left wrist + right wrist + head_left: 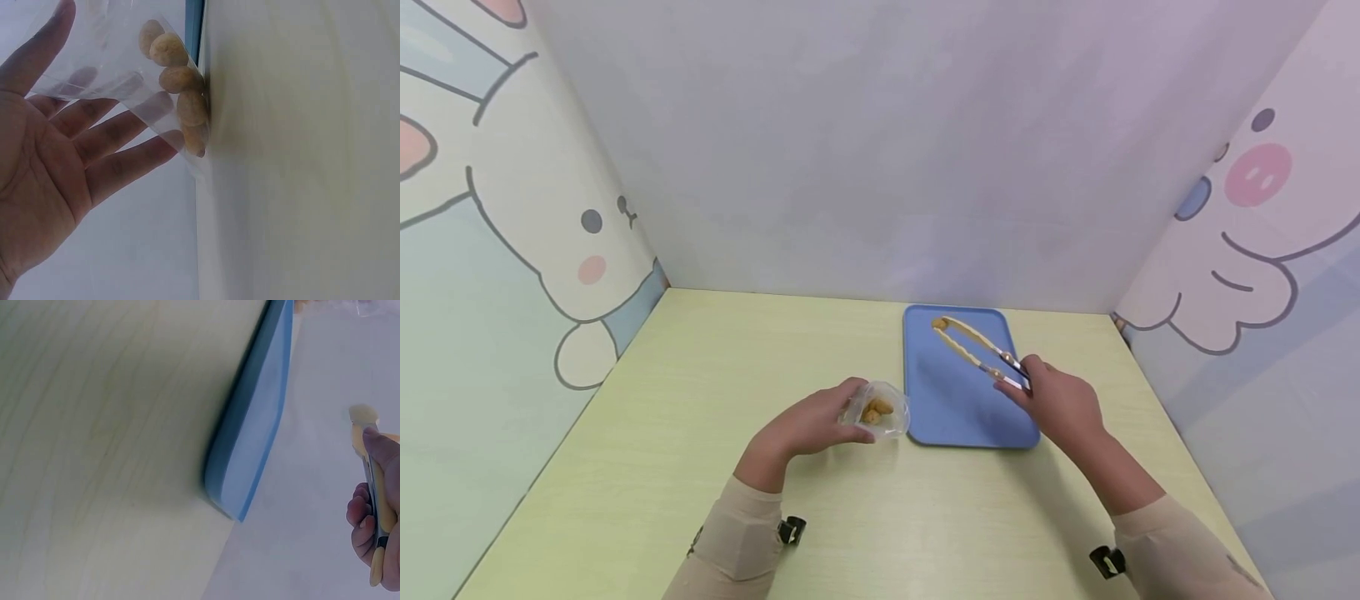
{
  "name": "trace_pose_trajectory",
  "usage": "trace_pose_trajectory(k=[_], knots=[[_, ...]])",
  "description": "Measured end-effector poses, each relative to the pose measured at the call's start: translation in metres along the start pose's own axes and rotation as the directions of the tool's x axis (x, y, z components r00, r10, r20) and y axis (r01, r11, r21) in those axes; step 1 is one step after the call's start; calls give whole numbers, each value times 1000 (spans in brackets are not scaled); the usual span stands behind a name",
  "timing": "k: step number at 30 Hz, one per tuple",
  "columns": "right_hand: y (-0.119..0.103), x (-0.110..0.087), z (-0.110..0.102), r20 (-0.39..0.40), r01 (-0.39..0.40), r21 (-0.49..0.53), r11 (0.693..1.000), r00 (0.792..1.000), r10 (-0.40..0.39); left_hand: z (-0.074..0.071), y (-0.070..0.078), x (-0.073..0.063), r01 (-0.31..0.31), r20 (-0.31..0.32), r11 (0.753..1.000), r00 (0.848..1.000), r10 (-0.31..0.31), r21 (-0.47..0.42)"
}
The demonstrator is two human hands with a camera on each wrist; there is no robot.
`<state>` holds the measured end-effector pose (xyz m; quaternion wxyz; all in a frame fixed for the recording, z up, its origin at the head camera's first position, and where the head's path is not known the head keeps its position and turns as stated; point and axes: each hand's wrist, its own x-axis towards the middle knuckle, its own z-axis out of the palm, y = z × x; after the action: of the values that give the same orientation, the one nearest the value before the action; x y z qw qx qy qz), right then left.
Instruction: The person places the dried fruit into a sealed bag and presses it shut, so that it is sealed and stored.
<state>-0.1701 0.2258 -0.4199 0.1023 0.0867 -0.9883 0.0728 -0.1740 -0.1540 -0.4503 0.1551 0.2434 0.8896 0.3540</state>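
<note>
My left hand (820, 421) holds a clear plastic bag (889, 422) between thumb and fingers, low over the table, left of the blue tray. The bag's mouth is spread, and several small brown nut-like pieces (877, 408) lie inside. In the left wrist view those pieces (181, 81) are rounded and bunched along the bag's bottom. My right hand (1063, 404) grips food tongs (977, 346) with pale yellow arms, raised above the blue tray (962, 383). One brown piece (939, 323) sits at the tongs' tips. The right wrist view shows fingers wrapped round the tongs' handle (381, 506).
The tray lies on a pale wood-grain table (775, 333), close to its back edge and right of the middle. A plain fabric wall (880, 150) stands behind, and printed cartoon panels (1262, 208) rise at both sides.
</note>
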Motion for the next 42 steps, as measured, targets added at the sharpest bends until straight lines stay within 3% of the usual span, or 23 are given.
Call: trace_pose_trajectory(k=[9, 14, 19, 24, 28, 34, 42], knots=[[-5, -17, -8, -88, 89, -17, 996, 992, -90, -1, 1, 0, -9, -3, 1000, 1000, 9, -10], [-5, -24, -10, -191, 177, -54, 983, 964, -184, -2, 0, 0, -4, -2, 1000, 1000, 4, -12], [-7, -30, -12, -315, 283, -92, 955, 901, -298, -2, 0, -1, 1, -5, 1000, 1000, -1, -13], [-12, -34, -11, -414, 393, -153, 907, 808, -420, -2, 1, -2, 18, -4, 1000, 1000, -18, -19], [-18, -37, -11, -427, 447, -177, 877, 768, -478, -3, 2, -3, 27, 3, 999, 1000, -27, -30], [-24, -40, -8, -375, 499, -176, 849, 763, -527, -3, 2, -3, 18, 7, 999, 1000, -17, -28], [-32, -39, -7, -350, 559, -193, 807, 729, -588, -2, 2, -1, 10, 4, 1000, 1000, -10, -3]])
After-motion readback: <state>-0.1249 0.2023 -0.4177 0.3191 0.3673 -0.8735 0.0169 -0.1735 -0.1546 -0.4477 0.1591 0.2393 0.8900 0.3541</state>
